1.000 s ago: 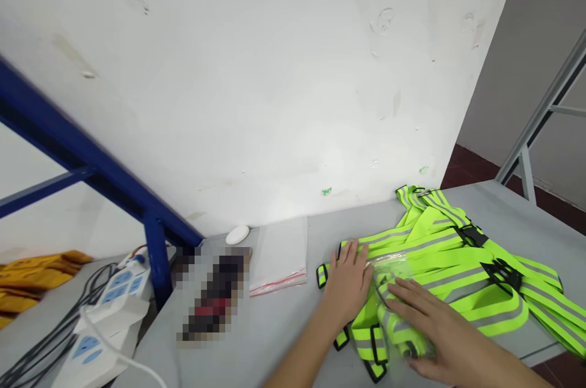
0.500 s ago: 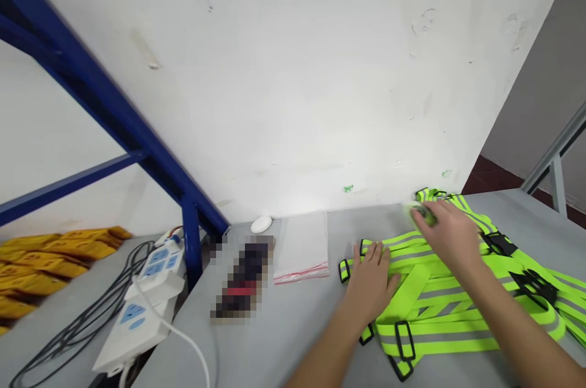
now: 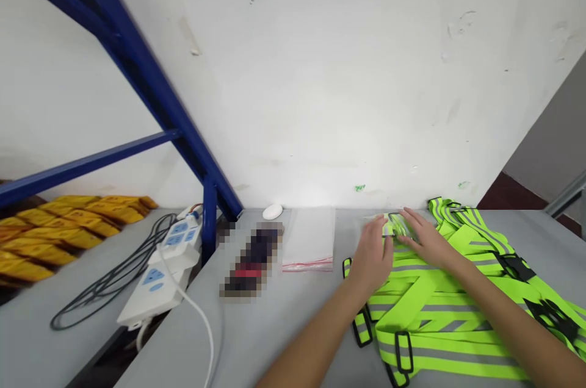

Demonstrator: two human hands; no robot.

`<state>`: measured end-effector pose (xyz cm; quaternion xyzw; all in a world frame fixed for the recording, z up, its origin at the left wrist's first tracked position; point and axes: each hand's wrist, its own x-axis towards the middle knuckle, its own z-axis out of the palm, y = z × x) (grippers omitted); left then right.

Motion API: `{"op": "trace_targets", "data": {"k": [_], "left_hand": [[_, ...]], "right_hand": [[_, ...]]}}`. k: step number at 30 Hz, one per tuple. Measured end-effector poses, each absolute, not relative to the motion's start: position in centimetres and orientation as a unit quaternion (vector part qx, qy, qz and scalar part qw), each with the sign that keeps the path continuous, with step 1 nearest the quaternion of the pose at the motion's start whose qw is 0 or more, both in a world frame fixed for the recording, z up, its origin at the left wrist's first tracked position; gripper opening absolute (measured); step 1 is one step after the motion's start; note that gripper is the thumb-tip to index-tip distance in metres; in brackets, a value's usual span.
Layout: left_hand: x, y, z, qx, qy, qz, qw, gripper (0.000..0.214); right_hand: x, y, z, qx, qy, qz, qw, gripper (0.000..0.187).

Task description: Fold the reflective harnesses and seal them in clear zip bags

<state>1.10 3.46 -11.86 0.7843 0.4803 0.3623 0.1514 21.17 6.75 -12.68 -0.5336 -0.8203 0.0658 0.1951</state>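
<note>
While both touch the bagged strap (image 3: 394,225) | left hand (image 3: 373,251) half-curled | right hand (image 3: 429,238) loosely spread

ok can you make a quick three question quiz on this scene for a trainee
1. True or false: in the picture, the white oval object lies to the left of the clear bags.
2. What colour is the line along the near edge of those bags?
a) blue
b) red
c) black
3. Fill in: the left hand and right hand are both at a clear ____ with yellow-green material inside, at the far side of the reflective straps.

Key:
1. True
2. b
3. packet
</note>
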Motion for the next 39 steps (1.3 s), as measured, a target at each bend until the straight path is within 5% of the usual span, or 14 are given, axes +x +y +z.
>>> {"op": "trace_targets", "data": {"k": [3, 10, 15, 24, 39], "left_hand": [[3.1, 6.4, -12.2, 0.834, 0.5, 0.186, 0.142, 0.055], [4.3, 8.8, -14.5, 0.833, 0.541, 0.096, 0.068, 0.079], [4.4, 9.7, -14.7, 0.845, 0.528, 0.078, 0.036, 0.083], [2.6, 11.8, -13.9, 0.879, 0.472, 0.057, -0.034, 0.057], [2.3, 9.8, -15.0, 0.864, 0.501, 0.009, -0.049, 0.069]], "right_hand": [[21.7, 7.5, -14.3, -0.514, -0.845, 0.082, 0.127, 0.067], [22.1, 8.8, -16.4, -0.513, -0.855, 0.074, 0.018, 0.074], [21.7, 9.2, -16.7, -0.521, -0.852, 0.048, 0.019, 0.07], [18.1, 9.9, -14.5, -0.561, -0.825, -0.024, 0.065, 0.072], [18.4, 9.7, -16.8, -0.522, -0.846, 0.098, 0.055, 0.075]]}}
